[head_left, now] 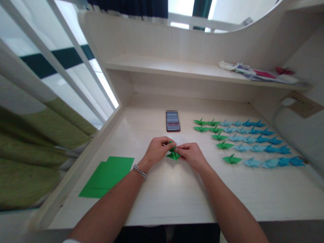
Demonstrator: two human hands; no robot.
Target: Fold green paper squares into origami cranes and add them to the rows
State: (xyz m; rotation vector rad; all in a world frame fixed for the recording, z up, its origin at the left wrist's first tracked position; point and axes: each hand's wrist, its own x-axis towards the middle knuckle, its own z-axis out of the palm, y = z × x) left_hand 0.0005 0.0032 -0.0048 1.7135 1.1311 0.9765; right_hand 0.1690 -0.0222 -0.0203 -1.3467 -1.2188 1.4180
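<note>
Between my hands, over the middle of the desk, is a green origami crane (173, 155) with its folded points partly hidden by my fingers. My left hand (160, 148), a chain bracelet (140, 171) at its wrist, pinches the upper left part of the paper. From the other side, my right hand (190, 153) grips the crane's right part with thumb and fingers. Green paper sheets (108, 177) lie overlapping by my left forearm. To the right stand rows of finished paper cranes, with green ones (232, 159) at the left ends and blue ones (274, 140) at the right.
A phone (173, 120) lies beyond my hands. Across the back runs a shelf (162, 65) with papers (263, 74) at its right end. A wall socket (302, 104) holds a plug with a white cable. White bars (73, 60) and a green curtain (50, 145) border the left.
</note>
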